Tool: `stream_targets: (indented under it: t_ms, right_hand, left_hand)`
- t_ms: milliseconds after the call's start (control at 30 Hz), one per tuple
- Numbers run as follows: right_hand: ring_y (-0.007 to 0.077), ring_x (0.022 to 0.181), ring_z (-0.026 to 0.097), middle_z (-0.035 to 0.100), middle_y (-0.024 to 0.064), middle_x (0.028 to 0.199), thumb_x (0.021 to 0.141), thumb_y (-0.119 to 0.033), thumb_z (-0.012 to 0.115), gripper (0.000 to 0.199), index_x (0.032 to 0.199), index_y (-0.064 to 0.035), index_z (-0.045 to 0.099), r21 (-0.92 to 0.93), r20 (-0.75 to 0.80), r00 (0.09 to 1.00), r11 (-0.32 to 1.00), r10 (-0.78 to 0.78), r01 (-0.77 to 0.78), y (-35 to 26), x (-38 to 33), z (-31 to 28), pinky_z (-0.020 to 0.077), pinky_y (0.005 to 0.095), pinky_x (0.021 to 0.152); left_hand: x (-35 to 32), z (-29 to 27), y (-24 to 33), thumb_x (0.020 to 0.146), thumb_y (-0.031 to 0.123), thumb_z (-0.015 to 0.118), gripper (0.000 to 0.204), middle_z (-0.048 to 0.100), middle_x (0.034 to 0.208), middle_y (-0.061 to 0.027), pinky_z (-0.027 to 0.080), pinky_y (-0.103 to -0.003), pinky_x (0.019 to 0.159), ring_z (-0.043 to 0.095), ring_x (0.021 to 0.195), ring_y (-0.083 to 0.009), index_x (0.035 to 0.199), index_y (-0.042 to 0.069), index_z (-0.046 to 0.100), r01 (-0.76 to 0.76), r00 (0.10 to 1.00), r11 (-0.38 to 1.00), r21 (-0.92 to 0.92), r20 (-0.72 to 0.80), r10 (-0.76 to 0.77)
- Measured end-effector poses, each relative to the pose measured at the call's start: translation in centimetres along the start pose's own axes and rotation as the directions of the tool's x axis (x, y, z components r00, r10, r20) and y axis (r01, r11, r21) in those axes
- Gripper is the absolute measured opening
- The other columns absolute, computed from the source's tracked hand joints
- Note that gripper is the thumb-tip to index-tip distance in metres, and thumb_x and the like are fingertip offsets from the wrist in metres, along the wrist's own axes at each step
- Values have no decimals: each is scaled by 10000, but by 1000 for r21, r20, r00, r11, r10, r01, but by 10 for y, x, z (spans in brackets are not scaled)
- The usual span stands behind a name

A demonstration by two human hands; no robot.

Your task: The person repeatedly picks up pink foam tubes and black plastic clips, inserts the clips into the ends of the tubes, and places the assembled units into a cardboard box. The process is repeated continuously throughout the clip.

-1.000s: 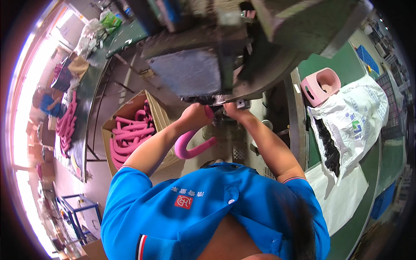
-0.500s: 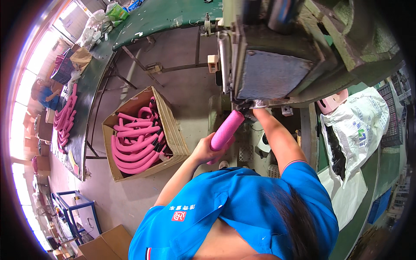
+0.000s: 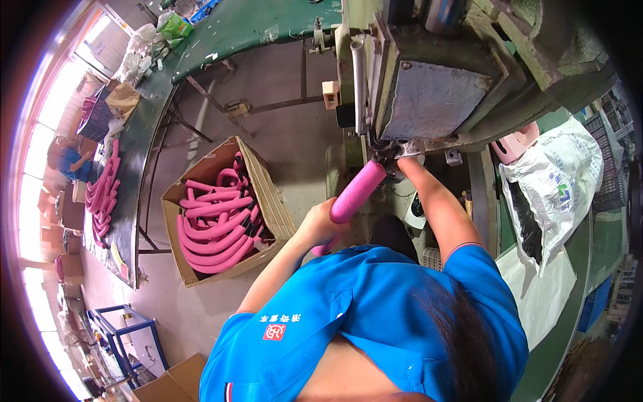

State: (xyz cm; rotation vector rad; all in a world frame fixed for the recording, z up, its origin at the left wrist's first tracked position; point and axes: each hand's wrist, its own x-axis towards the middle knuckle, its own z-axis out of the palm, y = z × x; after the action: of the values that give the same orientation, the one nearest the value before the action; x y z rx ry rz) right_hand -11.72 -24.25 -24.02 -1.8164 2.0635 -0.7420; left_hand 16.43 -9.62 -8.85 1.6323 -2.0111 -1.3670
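My left hand (image 3: 320, 224) is closed round a pink foam-covered tube (image 3: 359, 192), which slants up to the right. Its lower end (image 3: 327, 246) shows below the hand. The tube's upper end meets the underside of a heavy green press machine (image 3: 432, 100), beside a dark fitting. Reaching in from the right, my right hand (image 3: 407, 165) is at that same spot under the press head. Its fingers are hidden there by the machine, so I cannot see what they hold.
A cardboard box (image 3: 276, 208) full of curved pink foam tubes stands on the floor to the left. More pink tubes (image 3: 104, 194) lie on a dark table beyond. At right, a white woven sack (image 3: 552, 177) rests on a green bench. Another person (image 3: 72, 161) in blue is far left.
The view has shifted slightly. My left hand and the tube have moved a little up and right, and a dark-trousered leg now shows below the tube.
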Motion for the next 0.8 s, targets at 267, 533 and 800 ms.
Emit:
stream_targets:
  t_ms: [267,533,800]
  right_hand:
    - [346,1240,419,430,215,1360,928,-358,449,537,1332,-7,403,66,28,998,996,65,-66,3,-10,-12,355,431,1024]
    - [138,680,631,665,68,811,869,-166,623,162,976,-45,625,890,320,942,309,102,-336,-48,-63,-95,533,264,626]
    - [102,700,617,663,51,814,876,-153,652,131,916,-27,648,911,238,964,372,-117,-180,-100,-99,-132,509,241,644]
  left_hand:
    - [-2,-7,3,657,242,701,383,663,901,-169,489,-406,797,642,885,-321,985,71,603,24,998,999,32,59,-26]
    - [-1,-16,-5,640,178,689,384,646,847,-178,484,-387,772,642,845,-306,977,23,591,-98,994,991,-87,43,102]
    - [-38,-42,-31,625,174,709,393,652,829,-158,494,-383,722,639,773,-327,987,52,611,-330,921,944,-26,212,328]
